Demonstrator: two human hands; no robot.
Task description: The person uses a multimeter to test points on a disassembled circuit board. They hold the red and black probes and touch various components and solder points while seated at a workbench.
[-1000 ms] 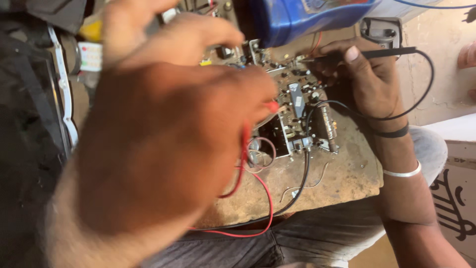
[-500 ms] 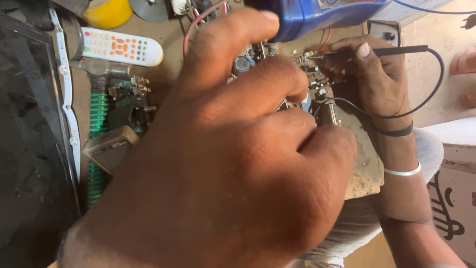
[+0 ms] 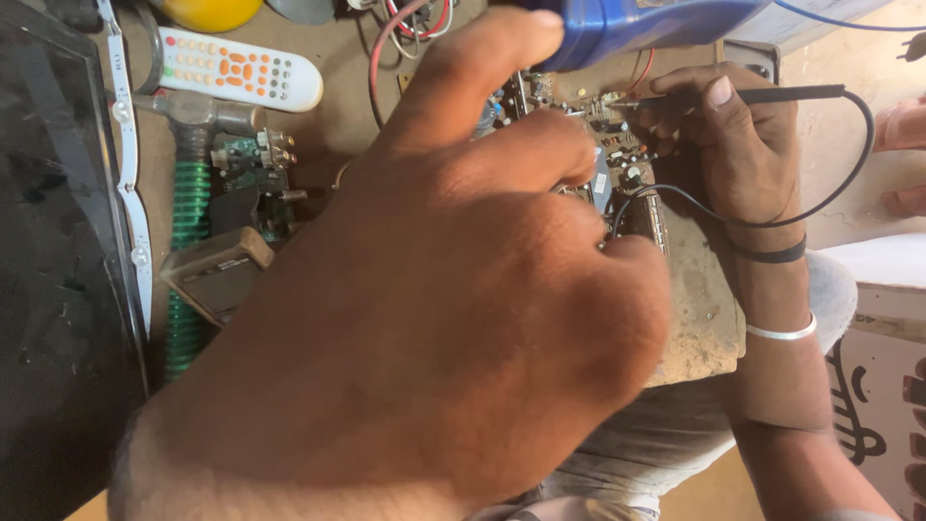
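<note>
- Circuit board (image 3: 617,159) lies on a worn slab (image 3: 699,309) across the person's lap, mostly hidden behind the left hand (image 3: 434,318).
- Left hand is raised close to the camera, its fingers (image 3: 482,72) curled loosely; whether they pinch anything cannot be told.
- Right hand (image 3: 738,145) pinches a black probe (image 3: 772,95), tip on the board; its black lead (image 3: 830,193) loops round the wrist.
- On the bench (image 3: 338,58): white remote (image 3: 236,72), hammer (image 3: 198,116), green ribbed hose (image 3: 188,251).
- A blue casing (image 3: 646,24) sits just above the board.
</note>
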